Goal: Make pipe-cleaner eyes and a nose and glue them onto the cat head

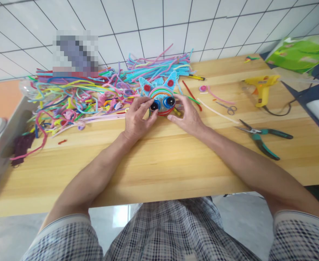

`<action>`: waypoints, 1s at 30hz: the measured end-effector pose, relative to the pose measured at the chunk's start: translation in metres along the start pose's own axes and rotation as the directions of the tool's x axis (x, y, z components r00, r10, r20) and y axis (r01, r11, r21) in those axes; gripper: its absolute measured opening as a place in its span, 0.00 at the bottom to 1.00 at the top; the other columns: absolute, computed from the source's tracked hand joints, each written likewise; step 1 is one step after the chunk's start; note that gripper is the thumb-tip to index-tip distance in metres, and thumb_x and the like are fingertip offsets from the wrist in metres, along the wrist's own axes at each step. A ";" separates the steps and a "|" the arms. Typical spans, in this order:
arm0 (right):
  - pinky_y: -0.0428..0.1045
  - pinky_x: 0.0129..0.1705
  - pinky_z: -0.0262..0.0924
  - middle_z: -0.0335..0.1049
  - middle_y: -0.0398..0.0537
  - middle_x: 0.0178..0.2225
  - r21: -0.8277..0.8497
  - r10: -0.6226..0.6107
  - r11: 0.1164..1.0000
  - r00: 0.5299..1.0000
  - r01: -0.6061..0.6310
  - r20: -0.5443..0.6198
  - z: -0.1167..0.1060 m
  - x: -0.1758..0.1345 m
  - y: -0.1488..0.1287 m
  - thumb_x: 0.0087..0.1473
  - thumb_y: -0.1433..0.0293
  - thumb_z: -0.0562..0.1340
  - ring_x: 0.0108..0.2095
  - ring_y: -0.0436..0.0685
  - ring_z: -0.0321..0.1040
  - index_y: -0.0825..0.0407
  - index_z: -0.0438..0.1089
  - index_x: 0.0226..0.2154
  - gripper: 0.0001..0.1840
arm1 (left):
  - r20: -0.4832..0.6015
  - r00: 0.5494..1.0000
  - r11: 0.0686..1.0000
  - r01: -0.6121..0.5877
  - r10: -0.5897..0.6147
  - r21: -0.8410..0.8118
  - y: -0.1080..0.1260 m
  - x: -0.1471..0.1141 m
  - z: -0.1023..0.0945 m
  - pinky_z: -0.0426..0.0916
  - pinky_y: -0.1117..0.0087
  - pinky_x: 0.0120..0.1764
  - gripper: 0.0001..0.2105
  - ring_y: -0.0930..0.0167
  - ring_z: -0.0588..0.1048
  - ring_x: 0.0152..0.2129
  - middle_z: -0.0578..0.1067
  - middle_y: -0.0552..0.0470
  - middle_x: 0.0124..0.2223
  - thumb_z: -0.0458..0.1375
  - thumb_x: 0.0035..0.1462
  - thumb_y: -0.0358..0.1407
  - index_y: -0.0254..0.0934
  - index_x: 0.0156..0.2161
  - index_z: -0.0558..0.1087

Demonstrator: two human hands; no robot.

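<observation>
A pipe-cleaner animal head (162,93) stands upright on the wooden table (154,163) in front of me. It has light blue ears with red centres, striped curved bands on top and two big black eyes ringed in blue. My left hand (139,116) grips its left side, fingers and thumb at the left eye (154,105). From the other side my right hand (188,115) curves round it, fingertips beside the right eye (170,101) and thumb at the lower edge. Its underside is partly hidden.
Loose pipe cleaners (94,94) lie heaped at the back left, with a blue and pink bundle (159,69) behind the head. On the right are pliers (257,132), small scissors (227,107) and a yellow glue gun (262,87) with its cord. A tape roll (2,127) sits far left.
</observation>
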State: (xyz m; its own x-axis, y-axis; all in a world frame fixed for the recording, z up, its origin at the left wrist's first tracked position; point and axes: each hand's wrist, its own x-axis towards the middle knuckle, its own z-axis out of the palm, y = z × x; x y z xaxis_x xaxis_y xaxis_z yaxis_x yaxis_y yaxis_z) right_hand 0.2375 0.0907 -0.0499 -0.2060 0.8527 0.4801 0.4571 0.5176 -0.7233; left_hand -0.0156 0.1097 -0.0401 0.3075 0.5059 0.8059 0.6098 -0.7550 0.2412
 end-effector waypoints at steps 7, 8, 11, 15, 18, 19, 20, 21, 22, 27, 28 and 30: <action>0.69 0.64 0.74 0.71 0.58 0.68 0.002 -0.009 1.000 1.000 0.009 -0.011 0.001 -0.001 0.002 0.55 0.62 0.71 0.62 0.72 0.74 0.45 0.62 0.70 0.42 | -0.003 1.000 1.000 0.015 -0.015 0.010 -0.001 -0.002 0.001 0.80 0.55 0.56 0.15 0.61 0.82 0.51 0.80 0.43 0.55 0.64 0.71 0.41 0.42 0.59 0.78; 0.69 0.64 0.74 0.70 0.58 0.68 0.004 -0.012 1.000 1.000 0.012 -0.011 0.001 -0.001 0.002 0.55 0.62 0.71 0.62 0.72 0.74 0.45 0.62 0.70 0.42 | -0.001 1.000 1.000 0.019 -0.019 0.010 -0.001 -0.002 0.001 0.80 0.55 0.56 0.15 0.61 0.81 0.52 0.80 0.43 0.55 0.64 0.71 0.41 0.42 0.59 0.78; 0.70 0.64 0.74 0.70 0.58 0.69 0.004 -0.016 1.000 1.000 0.016 -0.005 0.001 -0.001 0.002 0.56 0.61 0.71 0.63 0.72 0.73 0.45 0.62 0.70 0.42 | 0.009 0.999 0.999 0.032 -0.032 -0.003 -0.002 -0.002 0.001 0.79 0.55 0.57 0.15 0.61 0.81 0.52 0.80 0.43 0.56 0.65 0.71 0.41 0.42 0.59 0.78; 0.70 0.64 0.74 0.70 0.57 0.69 -0.005 -0.009 1.000 1.000 0.009 -0.007 0.001 0.000 0.001 0.56 0.62 0.71 0.64 0.72 0.73 0.44 0.62 0.70 0.41 | 0.006 1.000 0.999 0.021 -0.021 -0.024 -0.002 -0.002 0.001 0.80 0.57 0.55 0.15 0.62 0.82 0.51 0.81 0.43 0.56 0.64 0.71 0.41 0.43 0.60 0.77; 0.69 0.64 0.74 0.70 0.57 0.69 -0.003 -0.008 1.000 1.000 0.008 -0.005 0.001 0.000 0.000 0.56 0.62 0.71 0.63 0.72 0.73 0.45 0.62 0.69 0.41 | -0.024 1.000 1.000 -0.011 0.011 0.004 -0.001 -0.002 0.002 0.81 0.57 0.53 0.15 0.62 0.82 0.50 0.81 0.43 0.55 0.64 0.71 0.40 0.42 0.59 0.77; 0.69 0.63 0.75 0.70 0.57 0.69 -0.003 -0.005 1.000 1.000 0.005 -0.005 0.001 0.000 0.000 0.56 0.61 0.71 0.63 0.72 0.73 0.45 0.62 0.69 0.41 | -0.030 0.999 1.000 -0.018 0.018 0.005 -0.001 -0.002 0.002 0.81 0.57 0.53 0.15 0.62 0.82 0.50 0.81 0.43 0.55 0.65 0.71 0.40 0.42 0.59 0.77; 0.69 0.63 0.75 0.70 0.57 0.69 -0.003 -0.001 1.000 1.000 0.001 -0.006 0.001 0.000 0.000 0.56 0.61 0.71 0.63 0.72 0.74 0.45 0.62 0.69 0.41 | -0.031 0.999 1.000 -0.022 0.021 -0.004 -0.001 -0.002 0.001 0.81 0.57 0.53 0.15 0.62 0.82 0.50 0.81 0.43 0.55 0.65 0.71 0.39 0.42 0.60 0.77; 0.69 0.63 0.75 0.70 0.57 0.69 -0.004 0.003 1.000 1.000 -0.003 -0.006 0.001 0.000 0.000 0.56 0.61 0.71 0.63 0.72 0.74 0.45 0.62 0.69 0.41 | -0.027 0.999 1.000 -0.019 0.019 -0.020 -0.001 -0.002 0.001 0.80 0.57 0.54 0.15 0.62 0.82 0.51 0.81 0.43 0.55 0.65 0.71 0.39 0.43 0.60 0.78; 0.69 0.62 0.75 0.70 0.57 0.69 -0.005 0.006 1.000 1.000 -0.006 -0.005 0.001 -0.001 0.000 0.56 0.61 0.71 0.63 0.72 0.74 0.45 0.62 0.69 0.41 | -0.017 1.000 0.999 -0.010 0.009 -0.034 -0.001 -0.002 0.001 0.80 0.56 0.55 0.16 0.61 0.82 0.51 0.81 0.43 0.56 0.65 0.71 0.39 0.43 0.60 0.78; 0.69 0.62 0.75 0.70 0.58 0.69 0.003 0.007 1.000 1.000 -0.007 0.001 0.001 0.000 -0.002 0.55 0.61 0.71 0.63 0.72 0.73 0.46 0.62 0.69 0.42 | 0.047 0.998 0.998 0.048 -0.046 -0.028 -0.002 -0.002 0.000 0.81 0.57 0.55 0.16 0.61 0.81 0.52 0.79 0.43 0.57 0.65 0.71 0.41 0.43 0.61 0.77; 0.69 0.62 0.75 0.70 0.58 0.69 0.003 0.010 1.000 1.000 -0.010 0.000 0.001 0.000 -0.002 0.55 0.61 0.71 0.63 0.72 0.73 0.45 0.63 0.69 0.42 | 0.041 0.998 0.999 0.039 -0.037 -0.029 -0.002 -0.002 0.000 0.81 0.57 0.54 0.16 0.61 0.81 0.52 0.79 0.43 0.57 0.65 0.71 0.41 0.43 0.61 0.77; 0.69 0.63 0.75 0.70 0.58 0.69 0.002 0.016 1.000 1.000 -0.016 -0.004 0.001 0.000 -0.002 0.55 0.61 0.71 0.63 0.72 0.73 0.45 0.63 0.69 0.42 | 0.019 1.000 0.999 0.024 -0.024 -0.035 -0.001 -0.002 0.000 0.82 0.58 0.54 0.17 0.61 0.81 0.53 0.79 0.43 0.58 0.65 0.71 0.40 0.42 0.61 0.76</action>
State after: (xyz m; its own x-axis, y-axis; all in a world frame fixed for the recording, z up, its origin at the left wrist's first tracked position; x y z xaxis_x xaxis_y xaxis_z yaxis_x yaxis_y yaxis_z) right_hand 0.2355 0.0897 -0.0492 -0.1948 0.8606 0.4705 0.4586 0.5040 -0.7319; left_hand -0.0167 0.1094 -0.0420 0.3070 0.5316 0.7894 0.5914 -0.7564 0.2793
